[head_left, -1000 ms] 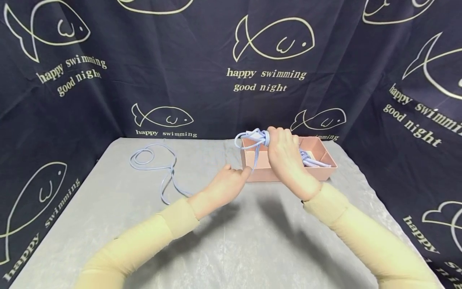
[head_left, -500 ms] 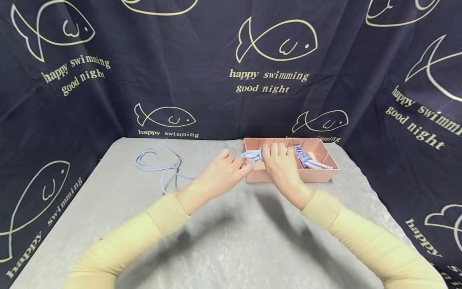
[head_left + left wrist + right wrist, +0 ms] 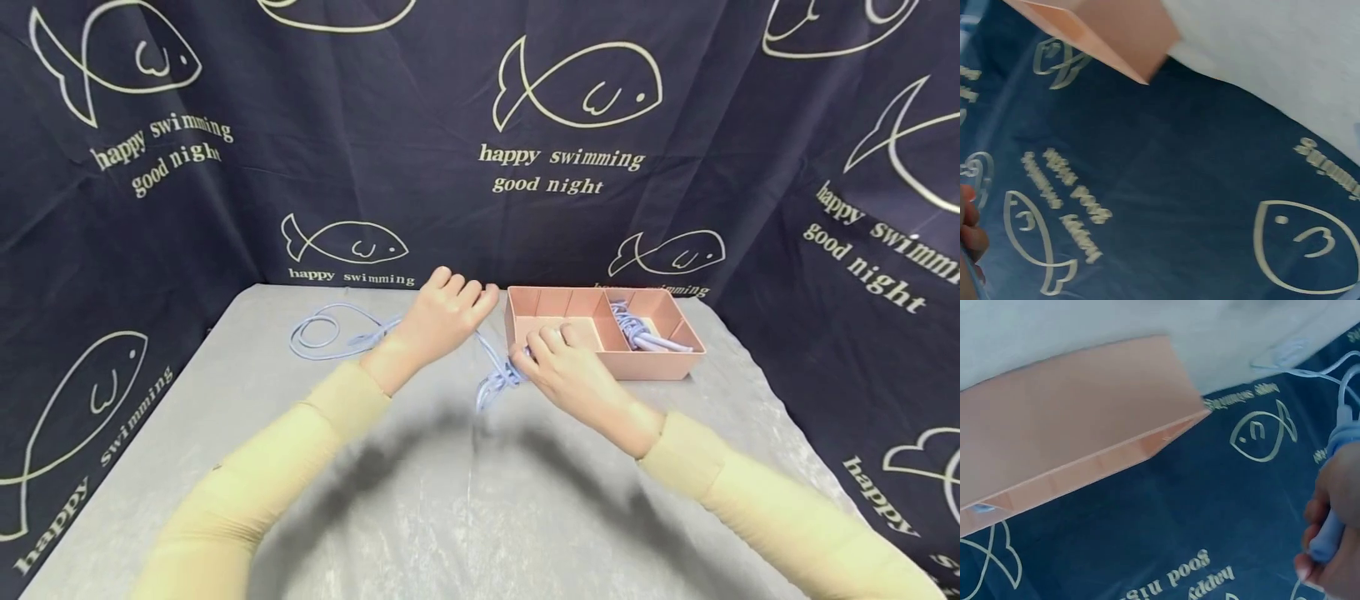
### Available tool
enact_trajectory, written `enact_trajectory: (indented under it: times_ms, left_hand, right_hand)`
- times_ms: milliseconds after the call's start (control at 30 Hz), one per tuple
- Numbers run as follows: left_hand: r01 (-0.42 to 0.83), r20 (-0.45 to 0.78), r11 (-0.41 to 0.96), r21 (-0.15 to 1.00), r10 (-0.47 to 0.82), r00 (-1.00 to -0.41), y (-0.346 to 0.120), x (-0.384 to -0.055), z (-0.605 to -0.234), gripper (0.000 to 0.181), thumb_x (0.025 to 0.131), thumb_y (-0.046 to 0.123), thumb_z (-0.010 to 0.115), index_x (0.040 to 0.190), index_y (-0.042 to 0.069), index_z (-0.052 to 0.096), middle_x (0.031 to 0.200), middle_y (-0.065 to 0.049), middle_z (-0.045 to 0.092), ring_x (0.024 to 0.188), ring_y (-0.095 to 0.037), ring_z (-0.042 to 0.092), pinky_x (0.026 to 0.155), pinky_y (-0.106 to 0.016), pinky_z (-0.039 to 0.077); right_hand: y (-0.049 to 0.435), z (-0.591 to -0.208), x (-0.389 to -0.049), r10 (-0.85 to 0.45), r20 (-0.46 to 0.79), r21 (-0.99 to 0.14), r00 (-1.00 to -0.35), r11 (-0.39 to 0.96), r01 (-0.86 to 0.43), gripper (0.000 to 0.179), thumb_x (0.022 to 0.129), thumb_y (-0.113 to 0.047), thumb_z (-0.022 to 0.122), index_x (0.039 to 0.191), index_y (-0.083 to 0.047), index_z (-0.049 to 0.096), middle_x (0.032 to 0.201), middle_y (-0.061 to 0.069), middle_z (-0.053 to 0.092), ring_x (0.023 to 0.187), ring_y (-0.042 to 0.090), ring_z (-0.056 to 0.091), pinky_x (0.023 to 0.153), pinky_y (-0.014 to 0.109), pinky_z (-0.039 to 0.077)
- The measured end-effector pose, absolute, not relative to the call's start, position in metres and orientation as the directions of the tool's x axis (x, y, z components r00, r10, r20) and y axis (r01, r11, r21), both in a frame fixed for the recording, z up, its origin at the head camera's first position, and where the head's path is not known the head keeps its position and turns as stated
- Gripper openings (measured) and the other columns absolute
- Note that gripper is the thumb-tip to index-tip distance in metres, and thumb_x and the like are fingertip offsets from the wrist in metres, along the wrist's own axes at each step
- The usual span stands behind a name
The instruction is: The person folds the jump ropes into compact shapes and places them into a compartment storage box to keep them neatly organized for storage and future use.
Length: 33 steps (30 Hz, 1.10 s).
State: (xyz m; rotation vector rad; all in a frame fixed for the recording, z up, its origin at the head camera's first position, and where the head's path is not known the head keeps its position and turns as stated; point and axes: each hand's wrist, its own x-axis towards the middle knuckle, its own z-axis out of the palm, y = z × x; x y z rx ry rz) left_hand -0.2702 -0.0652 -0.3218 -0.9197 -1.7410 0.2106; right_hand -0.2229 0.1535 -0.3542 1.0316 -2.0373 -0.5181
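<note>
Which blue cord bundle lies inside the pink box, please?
The wrapped bundle in the smaller compartment of the pink box; the other bundle is in the right hand.

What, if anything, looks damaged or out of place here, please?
Nothing looks damaged or spilled. Only the loose blue cord seems untidy, lying in open loops on the table left of the pink box, while the bundle in its right compartment is wound together.
</note>
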Motion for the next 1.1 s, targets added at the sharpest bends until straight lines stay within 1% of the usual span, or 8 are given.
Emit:
enact_trajectory:
  times_ms: [200,333,467,600,800,867,967,1100]
  left_hand:
    - [0.506,0.734,0.685,-0.524,0.664,-0.139,-0.072,-0.289,-0.337,0.014,0.090,0.007,0.048,0.092,0.007,0.063,0.069,-0.005,0.057,0.059,-0.024,0.051,0.062,-0.035,0.037]
    - [0.520,0.722,0.691,-0.503,0.666,-0.186,-0.072,-0.294,-0.349,0.015,0.090,0.007,0.046,0.092,0.007,0.061,0.069,-0.006,0.055,0.061,-0.025,0.051,0.063,-0.036,0.036]
    - [0.545,0.698,0.682,-0.487,0.679,-0.226,-0.068,-0.294,-0.360,0.017,0.092,0.007,0.042,0.093,0.007,0.060,0.071,-0.007,0.055,0.064,-0.025,0.051,0.064,-0.036,0.036]
    - [0.564,0.678,0.683,-0.464,0.684,-0.270,-0.064,-0.289,-0.370,0.016,0.090,0.012,0.046,0.097,0.008,0.061,0.074,-0.006,0.055,0.069,-0.024,0.052,0.068,-0.036,0.037]
    - [0.537,0.689,0.731,-0.420,0.642,-0.336,-0.053,-0.274,-0.376,0.013,0.086,0.016,0.060,0.096,0.009,0.064,0.075,-0.006,0.060,0.069,-0.025,0.054,0.066,-0.035,0.037]
    - [0.510,0.681,0.746,-0.428,0.637,-0.361,-0.047,-0.268,-0.375,0.011,0.087,0.015,0.059,0.095,0.008,0.063,0.074,-0.005,0.062,0.066,-0.024,0.054,0.064,-0.034,0.036]
    - [0.480,0.648,0.750,-0.455,0.648,-0.400,-0.040,-0.257,-0.373,0.012,0.090,0.012,0.050,0.097,0.007,0.059,0.072,-0.004,0.062,0.062,-0.021,0.053,0.062,-0.032,0.034]
    - [0.472,0.623,0.742,-0.476,0.663,-0.415,-0.033,-0.242,-0.370,0.018,0.091,0.008,0.040,0.098,0.007,0.056,0.069,-0.003,0.060,0.061,-0.018,0.051,0.062,-0.031,0.033]
  right_hand:
    - [0.148,-0.340,-0.208,-0.829,0.464,0.594,-0.313,0.553,-0.584,0.020,0.094,-0.009,0.033,0.104,-0.009,0.051,0.083,0.009,0.049,0.075,0.029,0.046,0.069,0.039,0.036]
    - [0.146,-0.335,-0.206,-0.781,0.528,0.472,-0.333,0.596,-0.650,0.019,0.090,-0.007,0.040,0.104,-0.007,0.052,0.087,0.009,0.050,0.079,0.029,0.047,0.072,0.039,0.037]
    - [0.143,-0.329,-0.207,-0.668,0.614,0.296,-0.421,0.689,-0.661,0.019,0.083,-0.002,0.052,0.101,-0.005,0.053,0.085,0.009,0.051,0.077,0.029,0.047,0.065,0.040,0.037]
    - [0.137,-0.322,-0.210,-0.524,0.658,0.108,-0.541,0.777,-0.620,0.020,0.079,0.003,0.058,0.097,-0.004,0.053,0.079,0.010,0.051,0.072,0.031,0.047,0.057,0.041,0.033]
    - [0.136,-0.318,-0.217,-0.374,0.655,-0.094,-0.656,0.821,-0.563,0.014,0.086,0.003,0.053,0.099,0.001,0.050,0.082,0.016,0.053,0.078,0.034,0.051,0.063,0.045,0.039]
    - [0.138,-0.317,-0.219,-0.344,0.661,-0.111,-0.667,0.834,-0.541,0.017,0.088,0.002,0.051,0.104,0.003,0.048,0.086,0.019,0.054,0.080,0.036,0.052,0.064,0.046,0.040]
    - [0.140,-0.314,-0.225,-0.299,0.681,-0.099,-0.668,0.867,-0.488,0.020,0.089,0.002,0.047,0.109,0.004,0.047,0.091,0.019,0.055,0.081,0.037,0.052,0.061,0.047,0.038]
    - [0.146,-0.314,-0.235,-0.276,0.709,-0.006,-0.649,0.918,-0.398,0.020,0.090,0.000,0.043,0.110,0.004,0.047,0.087,0.019,0.052,0.077,0.038,0.048,0.057,0.045,0.033]
